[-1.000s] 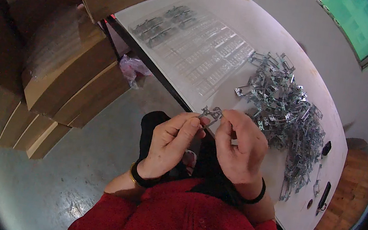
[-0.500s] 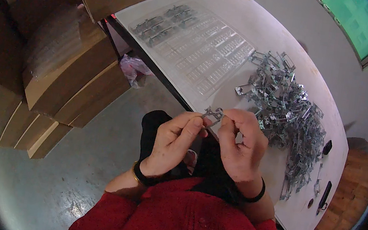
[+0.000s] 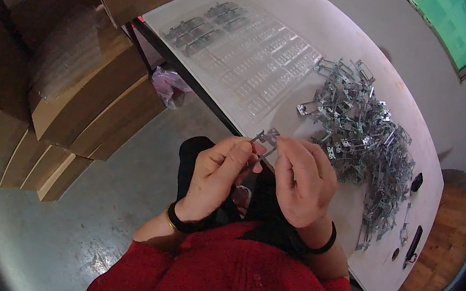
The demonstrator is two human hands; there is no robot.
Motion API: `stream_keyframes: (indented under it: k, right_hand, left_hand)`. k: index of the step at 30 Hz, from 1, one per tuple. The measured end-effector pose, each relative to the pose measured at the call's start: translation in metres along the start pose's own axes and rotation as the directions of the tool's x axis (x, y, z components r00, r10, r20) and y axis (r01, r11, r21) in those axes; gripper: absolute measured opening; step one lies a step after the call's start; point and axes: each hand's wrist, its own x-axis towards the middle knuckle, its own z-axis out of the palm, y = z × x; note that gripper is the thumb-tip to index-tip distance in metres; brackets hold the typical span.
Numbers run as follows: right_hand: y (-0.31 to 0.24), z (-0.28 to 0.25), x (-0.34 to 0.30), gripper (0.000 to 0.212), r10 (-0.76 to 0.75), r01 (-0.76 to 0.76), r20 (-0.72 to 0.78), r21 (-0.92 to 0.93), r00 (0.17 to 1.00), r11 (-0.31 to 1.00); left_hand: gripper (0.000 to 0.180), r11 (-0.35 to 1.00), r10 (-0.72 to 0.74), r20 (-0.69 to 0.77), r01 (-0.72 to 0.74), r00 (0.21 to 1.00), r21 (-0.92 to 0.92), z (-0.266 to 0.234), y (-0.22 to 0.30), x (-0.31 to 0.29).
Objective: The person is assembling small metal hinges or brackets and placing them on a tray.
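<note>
Between my hands, just off the table's front edge, is a small silver metal bracket (image 3: pixel 270 136). My left hand (image 3: pixel 217 170) pinches its left end between thumb and fingers. The fingertips of my right hand (image 3: pixel 305 181) are closed at the bracket's right side; its grip there is partly hidden. To the right, a large heap of similar metal brackets (image 3: pixel 359 127) lies on the white table (image 3: pixel 298 4). A clear plastic tray (image 3: pixel 256 60) rests flat at the back left of the table, with several brackets in its far-left compartments.
Cardboard boxes (image 3: pixel 104 93) are stacked to the left, with a pink plastic bag (image 3: pixel 165 85) beside them. A black-handled tool (image 3: pixel 413 244) and a small black object (image 3: pixel 417 182) lie near the right table edge. A round wooden stool top (image 3: pixel 445 244) stands beyond it.
The bracket has turned in my fingers and now shows more of its flat face. My right fingers have shifted slightly along it, while the left hand keeps its pinch.
</note>
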Motion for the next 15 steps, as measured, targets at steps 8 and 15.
stream_keyframes:
  k: [8,15]
  right_hand:
    - [-0.0012,-0.0005,-0.0014,0.038,0.035,-0.035,0.011,0.033,0.999,0.999]
    - [-0.0002,-0.0019,-0.0021,0.035,0.06,-0.06,0.02,0.015,0.998,0.998]
  left_hand:
    - [0.033,0.994,0.083,-0.01,-0.082,0.997,0.076,0.0019,-0.0016,-0.0007]
    - [0.032,0.993,0.068,-0.02,-0.066,0.997,0.1,0.0012,-0.0017,-0.0009]
